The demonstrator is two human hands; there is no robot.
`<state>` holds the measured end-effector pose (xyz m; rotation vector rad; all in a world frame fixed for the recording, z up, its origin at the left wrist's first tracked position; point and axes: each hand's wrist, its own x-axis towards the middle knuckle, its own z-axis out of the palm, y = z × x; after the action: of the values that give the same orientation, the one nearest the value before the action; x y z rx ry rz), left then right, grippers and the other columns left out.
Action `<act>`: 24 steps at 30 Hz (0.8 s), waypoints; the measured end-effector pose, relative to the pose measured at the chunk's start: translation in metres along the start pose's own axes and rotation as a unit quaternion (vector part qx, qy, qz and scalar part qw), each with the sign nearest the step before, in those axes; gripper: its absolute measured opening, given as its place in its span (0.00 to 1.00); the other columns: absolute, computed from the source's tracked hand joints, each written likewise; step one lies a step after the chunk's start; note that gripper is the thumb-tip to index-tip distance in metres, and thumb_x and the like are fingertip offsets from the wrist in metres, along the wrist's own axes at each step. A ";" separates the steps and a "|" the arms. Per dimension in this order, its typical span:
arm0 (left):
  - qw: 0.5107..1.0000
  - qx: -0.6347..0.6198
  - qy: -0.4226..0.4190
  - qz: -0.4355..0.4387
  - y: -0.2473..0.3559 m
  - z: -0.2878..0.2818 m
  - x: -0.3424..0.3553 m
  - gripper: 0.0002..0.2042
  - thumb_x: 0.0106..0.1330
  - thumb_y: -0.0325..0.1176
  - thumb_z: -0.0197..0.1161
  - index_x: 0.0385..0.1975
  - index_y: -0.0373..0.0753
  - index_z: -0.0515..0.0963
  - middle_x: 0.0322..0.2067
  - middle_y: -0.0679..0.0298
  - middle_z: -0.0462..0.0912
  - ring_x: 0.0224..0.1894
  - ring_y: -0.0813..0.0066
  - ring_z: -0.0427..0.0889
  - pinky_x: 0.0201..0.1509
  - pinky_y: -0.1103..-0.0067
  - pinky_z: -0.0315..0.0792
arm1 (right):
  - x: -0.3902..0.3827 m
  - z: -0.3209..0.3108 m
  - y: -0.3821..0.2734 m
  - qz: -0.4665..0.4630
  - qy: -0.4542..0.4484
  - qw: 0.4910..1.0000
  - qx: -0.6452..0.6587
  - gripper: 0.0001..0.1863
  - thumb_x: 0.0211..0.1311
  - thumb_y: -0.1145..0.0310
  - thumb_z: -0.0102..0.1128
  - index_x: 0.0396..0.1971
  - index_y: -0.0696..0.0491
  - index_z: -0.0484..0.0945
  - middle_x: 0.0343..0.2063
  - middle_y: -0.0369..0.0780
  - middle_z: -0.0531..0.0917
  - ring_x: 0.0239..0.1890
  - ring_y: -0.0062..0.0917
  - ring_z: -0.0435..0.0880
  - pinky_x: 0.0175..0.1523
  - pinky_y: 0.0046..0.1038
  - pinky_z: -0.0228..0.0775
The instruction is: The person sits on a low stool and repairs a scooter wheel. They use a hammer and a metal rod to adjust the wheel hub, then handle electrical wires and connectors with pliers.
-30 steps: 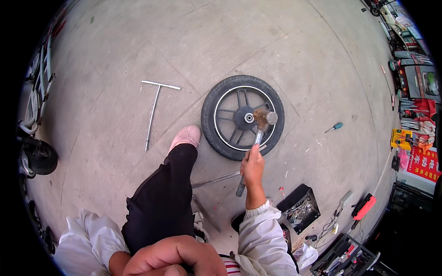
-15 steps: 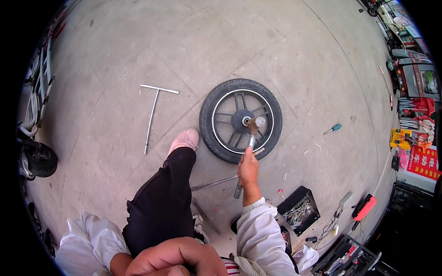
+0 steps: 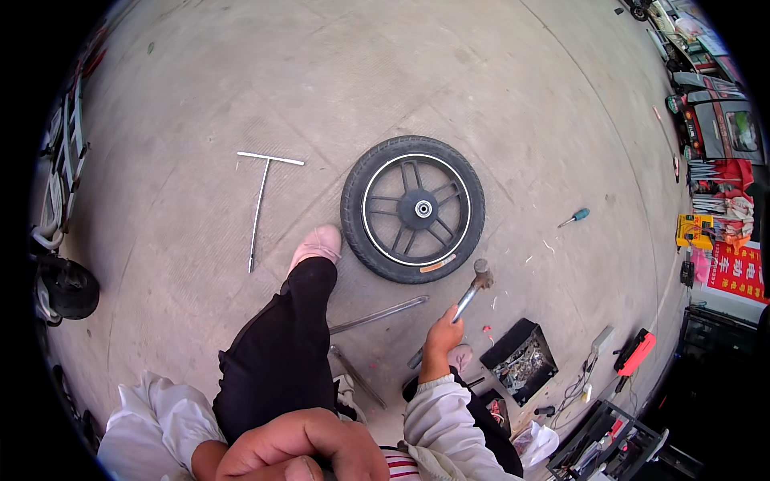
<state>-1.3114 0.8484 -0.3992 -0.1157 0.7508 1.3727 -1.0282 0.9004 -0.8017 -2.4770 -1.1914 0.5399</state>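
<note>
Wheel (image 3: 423, 209): black, spoked, pale-ringed, flat on the floor (image 3: 200, 88).
Hammer (image 3: 465, 301): rusty-headed, clamped in our right grip (image 3: 439, 333).
Left grip (image 3: 309, 449): curled; holding anything, we cannot tell.
Bin (image 3: 505, 345): black, small greyish bits (image 3: 526, 370) inside.

Wheel (image 3: 418, 210) flat on floor (image 3: 241, 64), near centre. T-handle wrench (image 3: 261, 200) left of it, well apart; screwdriver (image 3: 578, 216) right, also apart. Left shoe (image 3: 317, 244) just beside wheel, near-left side. Hammer (image 3: 468, 298) in grip of right hand (image 3: 443, 337), in front of wheel, slightly right. Metal bar (image 3: 378, 314) on floor between wheel and hand; second bar (image 3: 358, 377) nearer. Tray (image 3: 507, 349) right of hand, loose small parts (image 3: 525, 365) inside; rack (image 3: 605, 441) nearer, farther right.
</note>
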 end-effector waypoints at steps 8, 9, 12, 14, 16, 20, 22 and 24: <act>1.000 0.003 -0.020 -0.009 0.001 -0.002 0.001 0.20 0.68 0.49 0.56 0.30 0.35 0.68 0.23 0.58 0.69 0.21 0.77 0.64 0.24 0.83 0.59 | 0.002 0.021 0.096 0.154 -0.224 0.961 -0.045 0.20 0.63 0.61 0.58 0.39 0.68 0.72 0.31 0.56 0.81 0.32 0.52 0.80 0.40 0.46 0.71; 1.000 0.000 -0.015 -0.005 0.000 -0.004 -0.001 0.20 0.68 0.49 0.56 0.30 0.35 0.68 0.23 0.58 0.69 0.21 0.77 0.64 0.24 0.83 0.59 | -0.001 0.016 0.073 0.180 -0.261 0.947 -0.046 0.20 0.62 0.64 0.59 0.41 0.68 0.71 0.32 0.55 0.80 0.31 0.53 0.80 0.39 0.47 0.71; 1.000 0.000 -0.005 -0.006 -0.001 -0.002 0.002 0.20 0.67 0.49 0.57 0.29 0.35 0.68 0.23 0.58 0.69 0.21 0.77 0.64 0.25 0.83 0.59 | 0.001 0.013 0.033 -0.188 -0.102 0.960 -0.181 0.22 0.56 0.66 0.62 0.46 0.64 0.71 0.41 0.55 0.76 0.49 0.49 0.73 0.55 0.44 0.64; 1.000 -0.004 0.018 0.001 -0.001 0.001 0.000 0.20 0.67 0.49 0.57 0.29 0.35 0.68 0.23 0.58 0.69 0.21 0.77 0.64 0.25 0.83 0.60 | -0.003 0.006 -0.028 -0.335 -0.071 0.933 -0.109 0.25 0.53 0.67 0.64 0.51 0.62 0.71 0.45 0.52 0.74 0.52 0.48 0.71 0.58 0.43 0.62; 1.000 0.000 0.015 -0.009 0.000 0.003 0.001 0.20 0.67 0.49 0.57 0.29 0.35 0.68 0.23 0.59 0.69 0.21 0.77 0.64 0.25 0.83 0.60 | 0.005 0.010 -0.062 -0.401 -0.163 0.896 -0.094 0.32 0.51 0.66 0.67 0.56 0.59 0.67 0.50 0.50 0.73 0.56 0.46 0.69 0.61 0.41 0.59; 1.000 0.005 0.019 -0.007 0.002 0.004 0.002 0.20 0.67 0.49 0.57 0.29 0.35 0.68 0.23 0.59 0.69 0.21 0.76 0.65 0.25 0.83 0.61 | 0.008 0.034 -0.095 -0.402 -0.249 0.848 -0.240 0.48 0.45 0.58 0.74 0.65 0.56 0.57 0.59 0.48 0.68 0.67 0.42 0.61 0.70 0.40 0.50; 1.000 0.005 0.019 -0.003 0.004 0.001 0.001 0.20 0.67 0.49 0.57 0.29 0.35 0.68 0.23 0.59 0.69 0.21 0.76 0.65 0.25 0.83 0.61 | 0.010 0.041 -0.101 -0.399 -0.279 0.816 -0.312 0.54 0.42 0.56 0.76 0.67 0.56 0.53 0.63 0.44 0.66 0.71 0.37 0.55 0.72 0.42 0.43; 1.000 0.004 0.022 0.003 0.006 -0.001 0.001 0.20 0.68 0.49 0.57 0.29 0.35 0.68 0.23 0.59 0.69 0.21 0.76 0.65 0.25 0.83 0.61 | 0.011 0.044 -0.099 -0.444 -0.283 0.773 -0.355 0.53 0.44 0.58 0.74 0.68 0.56 0.53 0.64 0.42 0.66 0.71 0.36 0.55 0.73 0.43 0.42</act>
<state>-1.3172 0.8501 -0.3982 -0.1377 0.7946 1.3767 -1.1087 0.9742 -0.7975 -1.8050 -3.0183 0.6174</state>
